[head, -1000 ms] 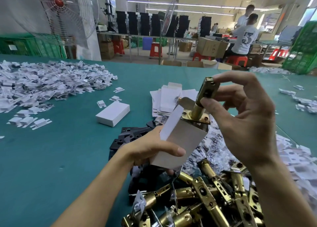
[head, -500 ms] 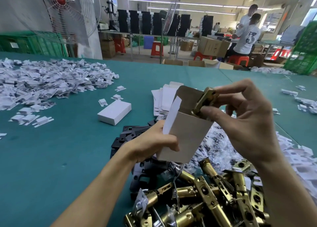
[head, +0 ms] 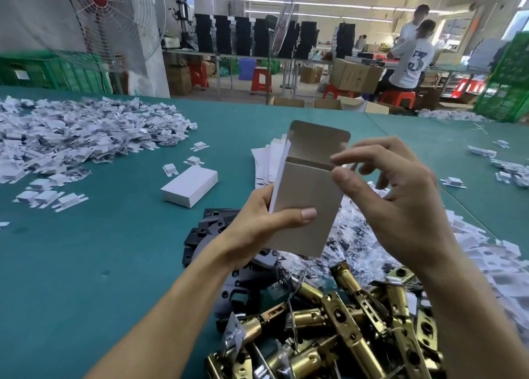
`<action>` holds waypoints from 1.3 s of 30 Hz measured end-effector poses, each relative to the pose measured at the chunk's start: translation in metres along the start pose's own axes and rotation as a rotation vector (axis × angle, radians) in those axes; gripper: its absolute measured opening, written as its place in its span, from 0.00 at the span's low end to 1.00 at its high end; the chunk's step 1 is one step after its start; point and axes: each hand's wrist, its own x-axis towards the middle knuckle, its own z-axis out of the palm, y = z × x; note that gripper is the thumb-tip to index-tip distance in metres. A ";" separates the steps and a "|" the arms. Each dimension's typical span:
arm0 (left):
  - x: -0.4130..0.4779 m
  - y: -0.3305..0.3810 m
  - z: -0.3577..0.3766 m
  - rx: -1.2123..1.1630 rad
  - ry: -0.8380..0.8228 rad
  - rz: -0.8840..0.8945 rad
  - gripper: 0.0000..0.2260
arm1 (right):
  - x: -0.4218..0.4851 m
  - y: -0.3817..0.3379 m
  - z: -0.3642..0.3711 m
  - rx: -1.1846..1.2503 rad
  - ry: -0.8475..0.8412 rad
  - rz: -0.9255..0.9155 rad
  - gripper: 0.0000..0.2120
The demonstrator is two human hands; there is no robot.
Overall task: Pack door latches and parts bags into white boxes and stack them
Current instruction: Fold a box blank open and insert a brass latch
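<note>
Through the head camera, our left hand (head: 257, 230) grips the white box (head: 306, 204) upright over the teal table (head: 86, 264), its top flap open. Our right hand (head: 400, 207) hovers at its mouth, fingers loose and empty. The brass latch it pinched a second ago is out of sight, so we judge it is now inside and only a parts bag and closing remain.

strip lights (head: 300, 5) glow over red stools (head: 261, 78) and a wall fan (head: 100, 21).
</note>
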 end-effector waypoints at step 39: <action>0.007 0.001 0.001 0.332 0.069 0.393 0.36 | -0.004 0.000 0.019 0.419 0.030 0.216 0.14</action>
